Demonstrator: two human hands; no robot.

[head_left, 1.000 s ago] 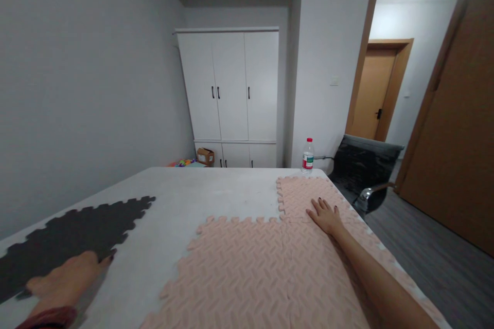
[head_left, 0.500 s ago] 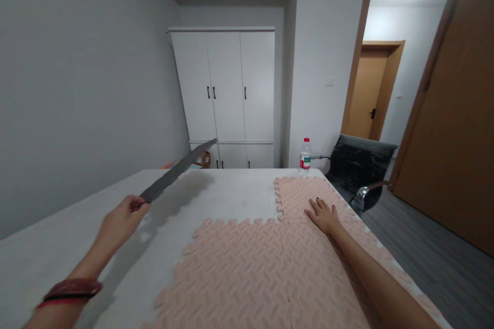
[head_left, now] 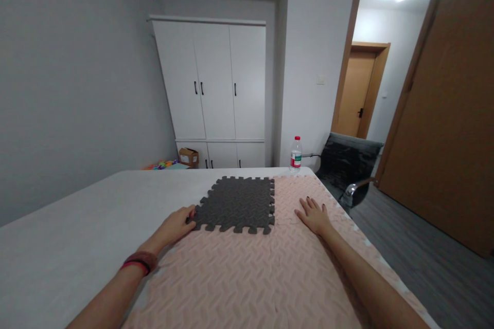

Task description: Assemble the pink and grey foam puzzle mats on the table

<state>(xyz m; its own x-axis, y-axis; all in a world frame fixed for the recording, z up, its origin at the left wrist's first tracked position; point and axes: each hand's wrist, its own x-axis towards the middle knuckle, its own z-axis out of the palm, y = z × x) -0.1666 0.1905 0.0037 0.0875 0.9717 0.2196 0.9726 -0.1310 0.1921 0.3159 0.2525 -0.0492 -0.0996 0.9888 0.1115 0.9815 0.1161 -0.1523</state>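
A dark grey foam mat tile (head_left: 239, 203) with jigsaw edges lies nearly flat, in the corner between the joined pink foam mat tiles (head_left: 231, 277). Its near edge overlaps the pink tile in front, and its right edge meets the far pink tile. My left hand (head_left: 179, 223) grips the grey tile's near left corner, fingertips pinched on it. Spread flat on the pink tiles to the right is my right hand (head_left: 314, 216), fingers apart, holding nothing.
The tiles lie on a white table (head_left: 85, 216). A red-capped plastic bottle (head_left: 296, 157) stands at its far right corner. Beyond are a black chair (head_left: 349, 164), a cardboard box (head_left: 188, 157), colourful small items (head_left: 164, 165) and a white cabinet (head_left: 216, 82).
The grey tile, held raised and edge-on at the left before, has come down to the right onto the table and pink mat with my left hand. My right hand stays on the pink tiles.
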